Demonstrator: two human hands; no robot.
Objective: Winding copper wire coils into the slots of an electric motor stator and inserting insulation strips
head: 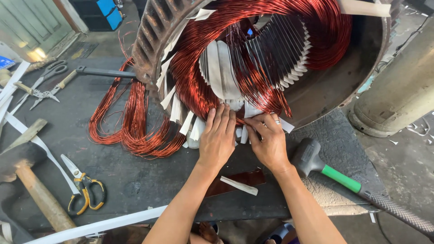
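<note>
On the dark workbench (135,180), big rusty stator housing (361,68) lies on its side, open mouth toward camera. Judged very heavy and rigid, not something to shift by hand; work gets done at the rim. It acts as the container here: inside, copper winding coils (280,18) loop round the bore, white insulation paper strips (217,68) stand in the slots, fanned like ribs, more strips poking out at the lower rim.

Loose copper wire bundle (131,126) hangs out of the housing's left side and pools on the bench. Wire looks springy but bendable, enamel likely scratches easily; best handled in bunches, not single strands.

Left hand (218,138) lies flat, fingers together, pressing on the coil and paper at the lower rim. Right hand (267,140), ring on one finger, pinches a white strip just beside the left; thumb and fingers closed on the paper. Paper judged thin, stiff-ish, creases easily; take it at the free end.

Right of the hands: rubber mallet (312,156) with green-banded handle, touching the bench edge. Grey cylinder (398,90) farther right. Left edge: wooden-handled hammer (27,171), yellow-handled scissors (83,187), long white paper tape (45,149). Far left: grey scissors (49,74) and pliers (43,94). Near the wrists: small white paper offcut (238,185) on a brown sheet (248,177).
</note>
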